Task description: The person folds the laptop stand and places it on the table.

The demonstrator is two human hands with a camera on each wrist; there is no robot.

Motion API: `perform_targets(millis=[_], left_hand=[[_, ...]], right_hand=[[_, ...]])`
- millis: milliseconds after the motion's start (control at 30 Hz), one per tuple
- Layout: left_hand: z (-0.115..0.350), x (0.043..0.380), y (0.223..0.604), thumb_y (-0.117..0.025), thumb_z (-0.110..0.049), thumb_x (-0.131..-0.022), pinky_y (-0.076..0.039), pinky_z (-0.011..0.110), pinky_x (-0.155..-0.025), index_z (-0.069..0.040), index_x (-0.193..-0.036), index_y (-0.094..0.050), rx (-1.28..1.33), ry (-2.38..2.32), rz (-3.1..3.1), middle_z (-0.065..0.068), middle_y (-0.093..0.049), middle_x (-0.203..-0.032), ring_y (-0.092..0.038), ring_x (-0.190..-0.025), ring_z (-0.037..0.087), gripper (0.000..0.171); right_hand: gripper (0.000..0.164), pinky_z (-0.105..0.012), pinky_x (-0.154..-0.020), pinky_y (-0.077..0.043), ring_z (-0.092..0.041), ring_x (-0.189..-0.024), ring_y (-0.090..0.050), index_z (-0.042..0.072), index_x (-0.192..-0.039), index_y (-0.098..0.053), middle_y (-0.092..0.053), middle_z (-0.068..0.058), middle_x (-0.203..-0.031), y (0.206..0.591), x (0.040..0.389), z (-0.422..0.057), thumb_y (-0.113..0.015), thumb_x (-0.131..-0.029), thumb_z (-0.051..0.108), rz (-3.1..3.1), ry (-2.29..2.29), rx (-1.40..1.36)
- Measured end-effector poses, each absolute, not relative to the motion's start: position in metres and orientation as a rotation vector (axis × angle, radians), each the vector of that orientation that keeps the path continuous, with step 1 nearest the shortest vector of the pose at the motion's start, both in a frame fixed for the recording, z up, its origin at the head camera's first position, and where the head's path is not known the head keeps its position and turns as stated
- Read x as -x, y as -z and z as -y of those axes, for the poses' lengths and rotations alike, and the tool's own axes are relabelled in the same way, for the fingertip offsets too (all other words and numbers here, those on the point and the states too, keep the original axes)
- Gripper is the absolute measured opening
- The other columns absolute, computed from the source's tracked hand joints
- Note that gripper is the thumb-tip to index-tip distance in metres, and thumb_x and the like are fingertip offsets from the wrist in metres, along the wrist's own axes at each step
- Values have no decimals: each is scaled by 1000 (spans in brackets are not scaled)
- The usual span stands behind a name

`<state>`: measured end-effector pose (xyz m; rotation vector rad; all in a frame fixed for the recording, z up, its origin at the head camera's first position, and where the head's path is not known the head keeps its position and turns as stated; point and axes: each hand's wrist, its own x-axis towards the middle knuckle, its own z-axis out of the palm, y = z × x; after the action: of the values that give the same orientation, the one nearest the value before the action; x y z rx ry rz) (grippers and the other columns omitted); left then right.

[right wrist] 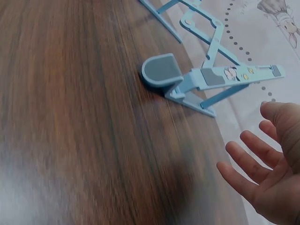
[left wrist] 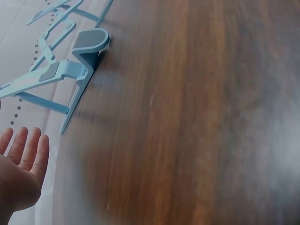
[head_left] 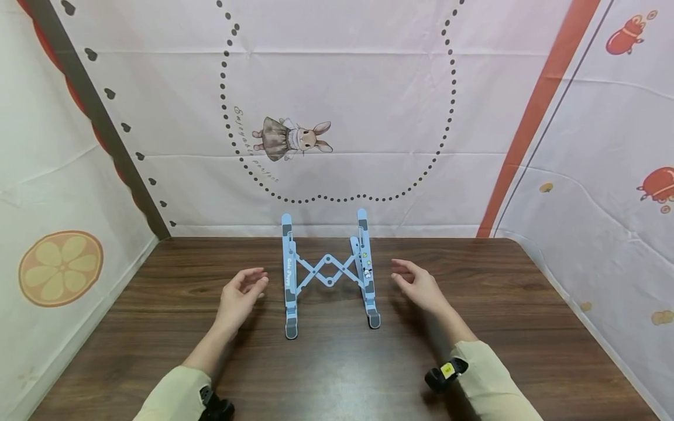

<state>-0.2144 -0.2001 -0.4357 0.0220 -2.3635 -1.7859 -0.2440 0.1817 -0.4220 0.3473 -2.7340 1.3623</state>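
Observation:
A light-blue folding laptop stand (head_left: 290, 275) is set up on the table, its two side arms spread and joined by a criss-cross linkage. Grey pads cover the front lips, and the right arm bears small cartoon stickers. To its left, my left hand (head_left: 239, 295) hovers a short gap away with relaxed, slightly bent fingers. My right hand (head_left: 420, 286) is held off the opposite side, fingers loosely extended and holding nothing. In the left wrist view the stand (left wrist: 89, 42) shows its raised arm and hooked lip; the right wrist view shows the stand (right wrist: 161, 70) from the other side.
The dark wood-grain table (head_left: 337, 374) reaches back to a white printed cloth (head_left: 368, 117) with a rabbit figure and dotted line. More printed cloth hangs at the left and right. Each wrist carries a black strapped camera (head_left: 444, 374).

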Motion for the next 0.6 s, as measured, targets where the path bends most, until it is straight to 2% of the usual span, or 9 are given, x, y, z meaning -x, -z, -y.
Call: perform_targets(millis=[67,233,467,600], left_hand=[[198,217,439,-60,-28,-89,-53,34,-81,-3,-123,-50,-31,1794,2363,15,-57,-122,-60,-91,3,43],[190,221,442,-60,-25,-90,-53,34,-81,-3,-123,-50,-67,1831,2359,15,-57,-122,-61,-93,7,41],[179,222,444,-60,-27,-89,-53,33,-80,-6,-124,-51,-107,1856,2390,12,-57,-122,-60,-100,18,41],[174,223,445,-61,-27,-88,-54,32,-79,-7,-122,-53,-107,1863,2383,12,-58,-120,-60,-98,17,40]], right_hand=[[41,-32,-69,-55,-30,-102,-60,8,-131,-47,-59,-19,-118,422,245,-177,-56,-92,17,2739,-1448,-328],[43,-37,-74,-55,-30,-105,-58,8,-132,-45,-56,-19,-120,420,247,-166,-56,-92,19,2733,-1625,-280],[43,-38,-75,-55,-26,-101,-59,8,-132,-46,-58,-16,-116,418,250,-152,-56,-92,20,2713,-1697,-255],[42,-39,-75,-55,-26,-99,-58,8,-132,-46,-58,-16,-113,417,251,-147,-55,-92,18,2700,-1717,-245]])
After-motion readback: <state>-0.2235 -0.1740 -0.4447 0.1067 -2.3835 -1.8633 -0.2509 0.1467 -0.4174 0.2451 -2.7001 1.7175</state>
